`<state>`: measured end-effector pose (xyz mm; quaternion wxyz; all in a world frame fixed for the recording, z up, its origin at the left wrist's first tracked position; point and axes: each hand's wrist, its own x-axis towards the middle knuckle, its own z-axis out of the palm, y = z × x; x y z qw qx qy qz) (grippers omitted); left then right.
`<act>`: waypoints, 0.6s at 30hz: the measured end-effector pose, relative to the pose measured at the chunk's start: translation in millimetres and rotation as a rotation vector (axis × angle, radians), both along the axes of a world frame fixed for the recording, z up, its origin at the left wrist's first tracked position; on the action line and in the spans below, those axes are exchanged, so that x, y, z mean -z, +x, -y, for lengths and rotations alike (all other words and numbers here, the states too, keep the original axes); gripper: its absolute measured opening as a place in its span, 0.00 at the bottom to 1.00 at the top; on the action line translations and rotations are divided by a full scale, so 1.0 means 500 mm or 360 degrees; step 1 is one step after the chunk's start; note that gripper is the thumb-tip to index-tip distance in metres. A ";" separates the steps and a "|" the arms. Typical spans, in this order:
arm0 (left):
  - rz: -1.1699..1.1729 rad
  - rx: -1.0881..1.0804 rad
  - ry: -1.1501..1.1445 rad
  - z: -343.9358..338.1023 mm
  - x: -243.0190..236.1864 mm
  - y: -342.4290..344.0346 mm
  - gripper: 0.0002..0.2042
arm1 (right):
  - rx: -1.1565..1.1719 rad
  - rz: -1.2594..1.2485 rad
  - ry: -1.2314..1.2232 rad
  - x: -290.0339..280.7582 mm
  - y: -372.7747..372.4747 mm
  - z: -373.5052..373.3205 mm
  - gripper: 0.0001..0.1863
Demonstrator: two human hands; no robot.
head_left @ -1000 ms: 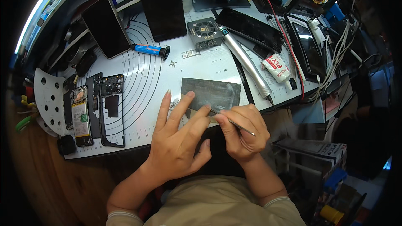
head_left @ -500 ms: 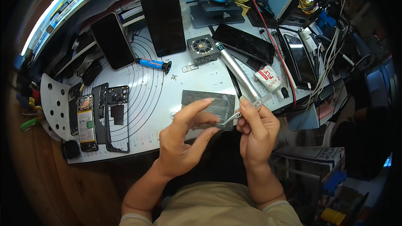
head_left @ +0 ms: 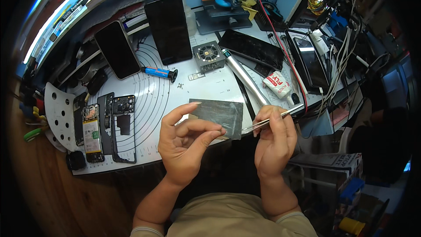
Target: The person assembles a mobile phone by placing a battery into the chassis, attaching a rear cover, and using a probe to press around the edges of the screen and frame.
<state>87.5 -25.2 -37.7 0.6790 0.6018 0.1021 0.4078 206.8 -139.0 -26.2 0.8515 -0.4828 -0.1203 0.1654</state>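
Pinching metal tweezers [head_left: 294, 109] in the right hand [head_left: 275, 144], had the fingers [head_left: 279, 125] clamped around their middle, near the front edge of the counter [head_left: 215, 89]. Probably handled light and stiff, with some spring and a perhaps slippery surface, and delicate at the thin points; seemed best to take by the middle, behind the points. Looked slim, silvery and shiny, with two narrow arms, slanted and pointed toward a dark flat plate [head_left: 220, 112]. Held the left hand [head_left: 179, 156] in front of the plate, thumb and forefinger close together; could not tell whether closed on something small.
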 end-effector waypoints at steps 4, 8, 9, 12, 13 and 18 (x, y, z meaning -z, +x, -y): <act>-0.0047 -0.0045 -0.0019 0.010 -0.019 -0.008 0.30 | -0.0263 0.0648 -0.0201 -0.011 -0.012 0.016 0.08; -0.0059 -0.0087 0.0079 0.015 -0.023 -0.017 0.31 | -0.0641 0.0506 -0.0469 -0.030 -0.028 0.021 0.07; -0.0100 -0.0103 0.0190 0.016 -0.027 -0.019 0.31 | -0.0680 0.0425 -0.0402 -0.027 -0.029 0.021 0.07; -0.0126 -0.0172 0.0395 0.015 -0.025 -0.024 0.30 | -0.0758 0.0302 -0.0341 -0.028 -0.029 0.023 0.07; -0.0108 -0.0217 0.0489 0.015 -0.023 -0.024 0.28 | -0.0789 0.0263 -0.0350 -0.029 -0.028 0.023 0.07; -0.0119 -0.0231 0.0603 0.014 -0.026 -0.028 0.29 | -0.0799 0.0184 -0.0386 -0.032 -0.028 0.023 0.06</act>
